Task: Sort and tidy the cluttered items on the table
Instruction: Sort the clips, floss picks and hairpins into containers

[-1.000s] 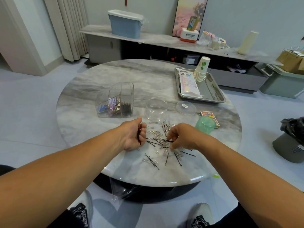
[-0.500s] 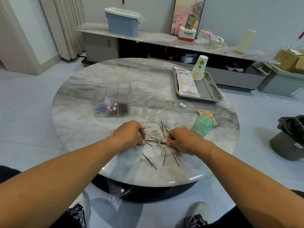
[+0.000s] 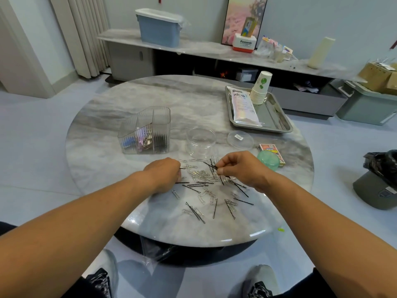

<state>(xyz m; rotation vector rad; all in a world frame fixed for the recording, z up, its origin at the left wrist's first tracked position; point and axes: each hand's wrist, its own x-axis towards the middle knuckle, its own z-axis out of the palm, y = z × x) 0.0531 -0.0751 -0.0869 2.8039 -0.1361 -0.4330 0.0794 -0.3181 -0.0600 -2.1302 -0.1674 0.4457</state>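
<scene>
"Panasonic" reads on the white box (image 3: pixel 245 43) on the far shelf. On the desk (image 3: pixel 107 168), the clear organizer (image 3: pixel 144 134) holds clips and pins in its compartments; the jar (image 3: pixel 200 141) stands beside its lid (image 3: pixel 240 139). The tray (image 3: pixel 279 123) carries cups (image 3: pixel 260 88) and a packet (image 3: pixel 243 106). Near the front edge lies the pile of hairpins (image 3: pixel 196 184) and paperclips (image 3: pixel 200 174). My left hand (image 3: pixel 165 176) curls on pins; my right hand (image 3: pixel 242 171) pinches pins over the pile.
</scene>
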